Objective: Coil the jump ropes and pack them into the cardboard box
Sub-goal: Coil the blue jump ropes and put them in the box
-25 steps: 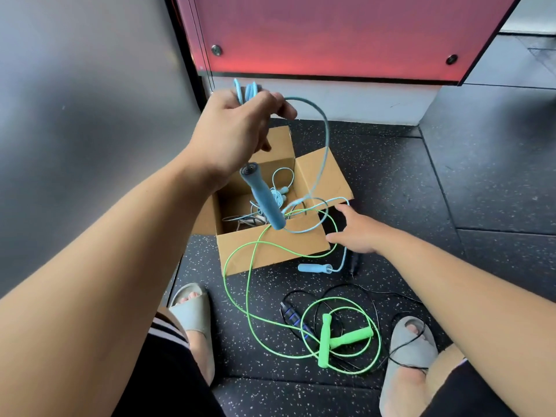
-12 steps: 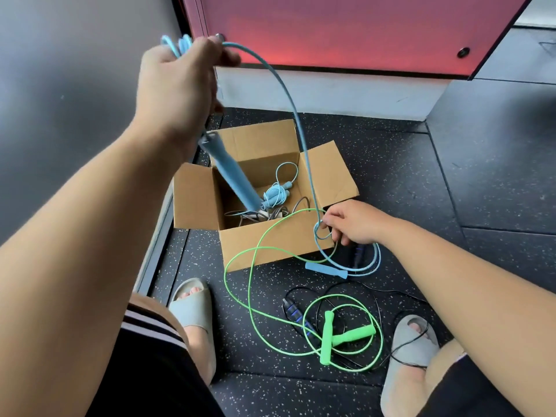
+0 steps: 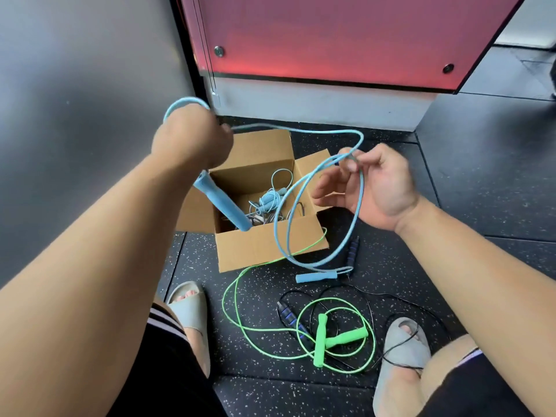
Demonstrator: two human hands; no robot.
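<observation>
Fingertips (image 3: 346, 165) of the right hand (image 3: 382, 191) pinch the blue rope (image 3: 361, 191), left hand (image 3: 192, 142) clenching its coils; the dangling loop may snag the green rope (image 3: 320, 338).

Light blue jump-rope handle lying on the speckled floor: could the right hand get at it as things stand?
Probably yes: the light blue handle lies uncovered on the floor below the right hand, though that hand is busy pinching the light blue rope.

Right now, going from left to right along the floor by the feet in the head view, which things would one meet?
Left sandal → black-and-blue handle → pair of green handles → right sandal.
</observation>
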